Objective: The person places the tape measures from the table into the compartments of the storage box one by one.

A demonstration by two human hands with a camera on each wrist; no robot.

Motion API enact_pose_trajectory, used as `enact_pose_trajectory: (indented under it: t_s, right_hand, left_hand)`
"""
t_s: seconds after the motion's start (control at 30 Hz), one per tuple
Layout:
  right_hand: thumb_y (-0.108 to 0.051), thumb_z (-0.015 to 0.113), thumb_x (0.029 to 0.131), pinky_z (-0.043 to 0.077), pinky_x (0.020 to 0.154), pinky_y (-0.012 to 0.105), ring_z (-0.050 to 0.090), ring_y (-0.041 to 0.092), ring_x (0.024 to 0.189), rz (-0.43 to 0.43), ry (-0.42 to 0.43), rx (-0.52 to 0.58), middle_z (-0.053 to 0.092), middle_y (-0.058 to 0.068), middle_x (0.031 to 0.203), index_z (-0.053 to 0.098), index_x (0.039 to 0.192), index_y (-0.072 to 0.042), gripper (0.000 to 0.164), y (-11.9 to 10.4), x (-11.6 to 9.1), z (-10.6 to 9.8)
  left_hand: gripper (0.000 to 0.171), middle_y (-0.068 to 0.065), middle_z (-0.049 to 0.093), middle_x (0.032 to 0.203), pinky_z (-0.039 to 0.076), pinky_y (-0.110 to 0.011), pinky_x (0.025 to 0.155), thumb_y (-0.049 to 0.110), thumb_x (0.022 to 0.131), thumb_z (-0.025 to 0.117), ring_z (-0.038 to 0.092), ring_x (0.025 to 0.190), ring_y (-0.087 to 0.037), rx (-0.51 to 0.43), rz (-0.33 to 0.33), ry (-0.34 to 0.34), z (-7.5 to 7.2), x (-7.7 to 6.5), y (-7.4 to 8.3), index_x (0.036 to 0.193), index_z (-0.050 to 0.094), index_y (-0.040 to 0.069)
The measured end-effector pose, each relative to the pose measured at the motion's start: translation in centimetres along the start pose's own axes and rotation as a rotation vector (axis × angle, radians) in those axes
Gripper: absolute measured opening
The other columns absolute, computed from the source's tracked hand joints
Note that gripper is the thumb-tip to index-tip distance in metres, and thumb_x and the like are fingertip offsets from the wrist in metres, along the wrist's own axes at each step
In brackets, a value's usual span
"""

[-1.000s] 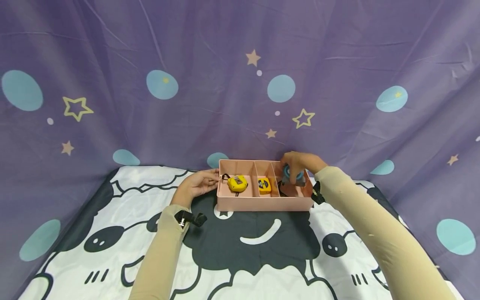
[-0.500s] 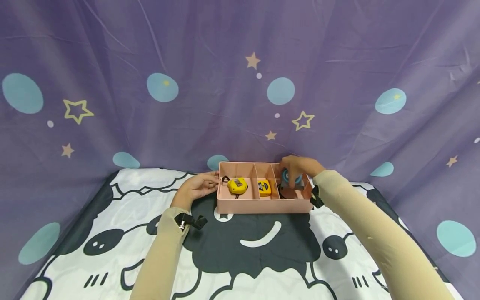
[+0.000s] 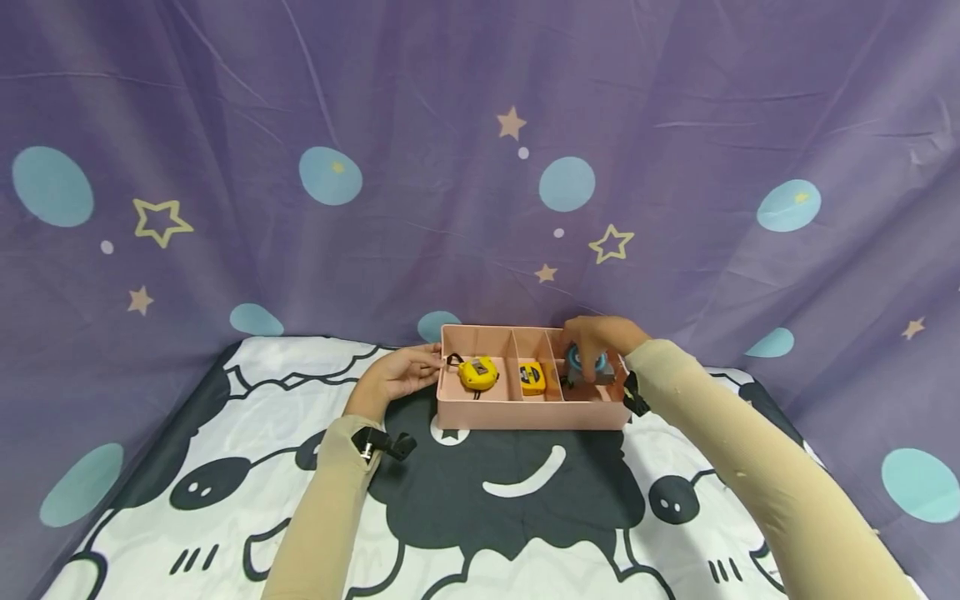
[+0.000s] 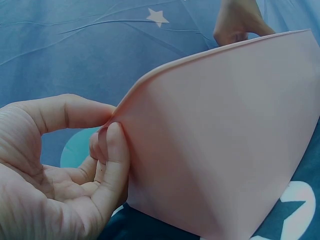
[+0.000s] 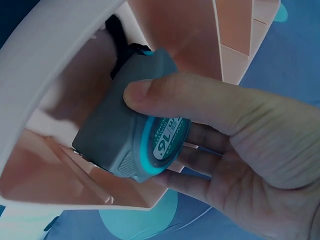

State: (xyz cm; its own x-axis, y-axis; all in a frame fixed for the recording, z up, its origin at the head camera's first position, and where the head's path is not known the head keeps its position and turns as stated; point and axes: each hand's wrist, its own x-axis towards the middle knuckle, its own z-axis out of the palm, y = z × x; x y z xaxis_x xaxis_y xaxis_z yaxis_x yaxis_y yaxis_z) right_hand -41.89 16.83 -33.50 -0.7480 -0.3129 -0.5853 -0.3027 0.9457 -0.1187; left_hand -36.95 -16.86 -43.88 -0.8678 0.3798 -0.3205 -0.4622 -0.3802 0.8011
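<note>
A pink organizer box point(image 3: 487, 414) with three compartments stands on the bed-like cloth surface. My left hand point(image 3: 400, 372) pinches the box's left edge between thumb and fingertips, as the left wrist view shows closely. In the right compartment my right hand point(image 3: 606, 335) grips a grey and teal tape measure point(image 5: 120, 120), thumb on one side and fingers on the other. Its black wrist strap point(image 5: 117, 42) hangs inside the box. A yellow tape measure point(image 3: 477, 373) with a black strap lies in the left compartment. Another, smaller yellow tape measure point(image 3: 532, 378) lies in the middle one.
Two thin dividers point(image 3: 516, 364) separate the compartments. A cloth with a sheep print point(image 3: 510, 492) covers the surface under the box. Close behind the box hangs a purple curtain point(image 3: 420, 167) with stars and dots.
My right hand, holding the grey and teal tape measure, has sunk slightly lower in the right compartment. My left hand keeps its pinch on the box. The head view has shifted a little.
</note>
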Motion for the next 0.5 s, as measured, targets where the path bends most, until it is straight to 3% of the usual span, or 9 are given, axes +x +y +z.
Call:
enact_pose_trajectory:
  t_s: [0.23, 0.3, 0.37, 0.47, 0.5]
  right_hand:
    - [0.004, 0.087, 0.07, 0.06, 0.09, 0.041, 0.056, 0.025, 0.11, -0.017, -0.003, -0.002, 0.061, 0.009, 0.13, 0.064, 0.133, -0.012, 0.069, -0.21, 0.29, 0.37]
    - [0.007, 0.085, 0.072, 0.06, 0.089, 0.046, 0.055, 0.028, 0.113, 0.014, -0.026, 0.087, 0.057, 0.011, 0.136, 0.061, 0.136, -0.012, 0.072, -0.35, 0.37, 0.55]
    - [0.005, 0.086, 0.073, 0.06, 0.09, 0.044, 0.055, 0.027, 0.116, 0.001, -0.028, 0.037, 0.057, 0.01, 0.139, 0.06, 0.138, -0.013, 0.072, -0.47, 0.53, 0.67]
    - [0.006, 0.086, 0.074, 0.06, 0.09, 0.048, 0.053, 0.028, 0.119, 0.024, -0.032, 0.063, 0.055, 0.01, 0.142, 0.059, 0.139, -0.014, 0.073, -0.51, 0.65, 0.79]
    - [0.003, 0.087, 0.074, 0.06, 0.091, 0.047, 0.054, 0.027, 0.119, 0.011, -0.027, 0.012, 0.057, 0.009, 0.141, 0.06, 0.138, -0.015, 0.072, -0.51, 0.7, 0.77]
  left_hand:
    - [0.036, -0.002, 0.069, 0.087, 0.056, -0.021, 0.071, -0.012, 0.096, 0.05, 0.067, 0.076, -0.01, -0.009, 0.0, -0.001, 0.02, 0.07, 0.09, 0.127, 0.043, 0.005]
    - [0.035, -0.002, 0.07, 0.087, 0.056, -0.021, 0.071, -0.012, 0.096, 0.048, 0.067, 0.076, -0.01, -0.007, 0.0, -0.005, 0.01, 0.02, 0.07, 0.126, 0.043, 0.006]
    - [0.035, -0.001, 0.07, 0.087, 0.056, -0.021, 0.071, -0.012, 0.096, 0.048, 0.067, 0.077, -0.01, -0.008, 0.0, -0.01, -0.01, -0.07, 0.03, 0.126, 0.042, 0.006]
    - [0.037, -0.001, 0.07, 0.087, 0.056, -0.021, 0.071, -0.012, 0.095, 0.05, 0.067, 0.077, -0.01, -0.011, 0.001, -0.013, 0.03, -0.16, 0.02, 0.127, 0.042, 0.005]
    - [0.039, -0.001, 0.07, 0.087, 0.056, -0.021, 0.071, -0.012, 0.095, 0.05, 0.067, 0.076, -0.01, -0.011, 0.001, -0.014, 0.05, -0.17, 0.02, 0.129, 0.041, 0.005]
